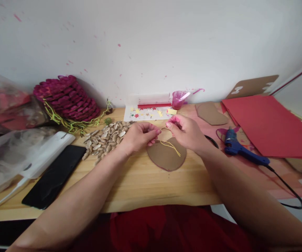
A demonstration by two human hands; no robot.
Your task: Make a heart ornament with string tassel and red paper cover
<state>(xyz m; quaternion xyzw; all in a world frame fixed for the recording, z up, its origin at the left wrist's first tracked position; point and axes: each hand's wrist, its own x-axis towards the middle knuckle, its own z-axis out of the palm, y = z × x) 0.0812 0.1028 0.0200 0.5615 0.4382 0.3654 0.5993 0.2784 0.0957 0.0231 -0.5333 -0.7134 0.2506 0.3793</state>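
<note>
My left hand (145, 134) and my right hand (182, 128) are both closed in a pinch, a small gap between them. A thin yellow string (170, 144) runs between their fingertips, and its loose ends hang down below. Under the hands lies a flat brown cardboard piece (166, 159) with a rounded outline, partly covered by the fingers and string. Close to the left hand is a heap of pistachio-like shells (105, 141). A black curved object shows just beyond my right wrist; I cannot tell what it is.
A blue glue gun (245, 150) with a black cord lies at right, beside red sheets (277, 126) and a cardboard cutout (211, 113). A black phone (55, 176), a white power strip (48, 154) and a magenta shell-covered object (67, 99) stand left. Behind are star stickers (145, 113) and a purple cup (178, 99).
</note>
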